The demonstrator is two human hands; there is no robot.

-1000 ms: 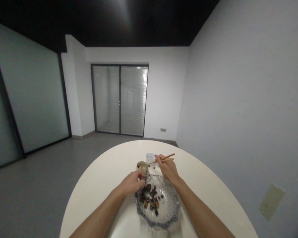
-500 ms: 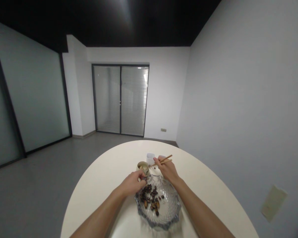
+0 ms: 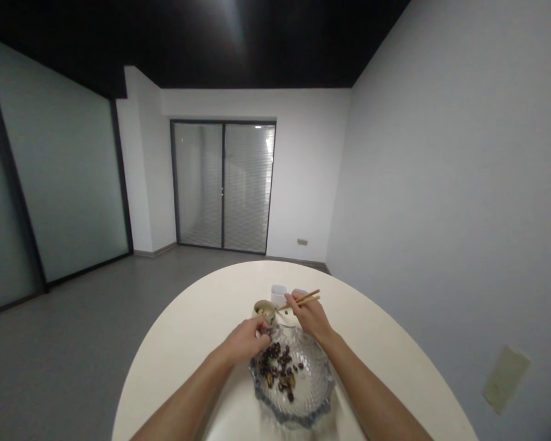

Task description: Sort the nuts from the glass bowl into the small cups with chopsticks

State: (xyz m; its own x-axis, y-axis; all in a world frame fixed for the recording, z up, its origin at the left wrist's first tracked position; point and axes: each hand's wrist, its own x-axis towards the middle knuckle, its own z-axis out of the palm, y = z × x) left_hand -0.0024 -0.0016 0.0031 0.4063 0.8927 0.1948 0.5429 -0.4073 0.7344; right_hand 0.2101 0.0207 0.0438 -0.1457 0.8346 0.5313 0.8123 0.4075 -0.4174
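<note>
The right hand (image 3: 310, 316) pinches chopsticks (image 3: 302, 300), tips angled left toward a small cup (image 3: 264, 309). The left hand (image 3: 245, 340), fingers curled, steadies the far-left rim of the glass bowl (image 3: 319, 401) of dark seeds (image 3: 279, 370) on the worktop (image 3: 188, 343).

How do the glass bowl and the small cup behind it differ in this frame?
The glass bowl is wide, clear and scallop-edged; the small cup is narrow, opaque and tan. The bowl holds dark pieces; the cup holds something pale, too small to identify. The left hand rests at the bowl's far rim, just in front of the cup; whether it touches the cup cannot be told. Both stand upright on the white table.
</note>
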